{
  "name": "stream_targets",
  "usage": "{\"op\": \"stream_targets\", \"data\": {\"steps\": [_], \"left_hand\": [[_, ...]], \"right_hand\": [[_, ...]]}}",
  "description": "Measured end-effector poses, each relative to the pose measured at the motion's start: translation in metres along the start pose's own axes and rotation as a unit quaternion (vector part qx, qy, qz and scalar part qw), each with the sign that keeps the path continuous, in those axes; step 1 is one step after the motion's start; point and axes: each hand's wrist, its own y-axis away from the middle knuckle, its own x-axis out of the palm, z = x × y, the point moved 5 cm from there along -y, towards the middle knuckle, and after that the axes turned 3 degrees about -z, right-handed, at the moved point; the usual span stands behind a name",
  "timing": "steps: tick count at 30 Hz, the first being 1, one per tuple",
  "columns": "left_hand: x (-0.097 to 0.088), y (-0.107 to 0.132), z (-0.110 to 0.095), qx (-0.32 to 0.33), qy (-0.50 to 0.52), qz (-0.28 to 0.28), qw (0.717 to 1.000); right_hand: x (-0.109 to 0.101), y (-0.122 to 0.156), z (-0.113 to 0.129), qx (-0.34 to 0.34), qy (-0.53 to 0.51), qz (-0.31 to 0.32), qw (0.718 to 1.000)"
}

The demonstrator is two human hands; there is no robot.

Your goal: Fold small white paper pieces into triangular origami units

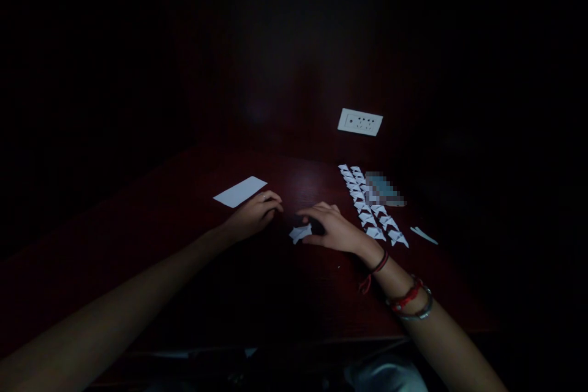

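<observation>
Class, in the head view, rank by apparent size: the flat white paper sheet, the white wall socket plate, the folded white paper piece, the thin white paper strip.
1. flat white paper sheet and white wall socket plate: near alike, plate farther off, unranked.
2. folded white paper piece, partly hidden.
3. thin white paper strip.

a pixelated patch blurs something just right of the folded paper rows. the right hand hides part of a folded paper piece, and its grip is unclear. the left forearm and right forearm run off the near edge. darkness swallows the far counter.
</observation>
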Motion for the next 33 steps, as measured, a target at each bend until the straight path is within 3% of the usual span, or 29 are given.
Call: {"op": "stream_targets", "data": {"steps": [4,9,12,17,22,28,33], "left_hand": [[0.0,-0.002,-0.011,0.014,-0.031,-0.015,0.999],[-0.005,-0.003,-0.021,0.02,-0.06,-0.027,0.998],[-0.005,-0.006,-0.029,0.028,-0.076,-0.009,0.997],[0.006,-0.028,-0.049,0.049,-0.06,-0.002,0.997],[0.036,-0.063,-0.085,0.077,-0.018,-0.024,0.997],[0.073,-0.089,-0.139,0.119,0.027,-0.027,0.992],[0.08,-0.088,-0.158,0.143,0.045,-0.013,0.989]], "right_hand": [[0.001,0.003,-0.006,0.003,0.021,0.043,0.999],[0.001,0.005,-0.008,0.027,0.034,0.037,0.998],[-0.013,0.015,-0.011,0.041,0.038,0.019,0.998],[-0.068,0.059,-0.033,0.052,0.05,-0.001,0.997],[-0.115,0.121,-0.064,0.112,0.061,0.008,0.992],[-0.122,0.18,-0.083,0.204,0.105,0.01,0.973],[-0.115,0.193,-0.078,0.215,0.113,-0.003,0.97]]}}
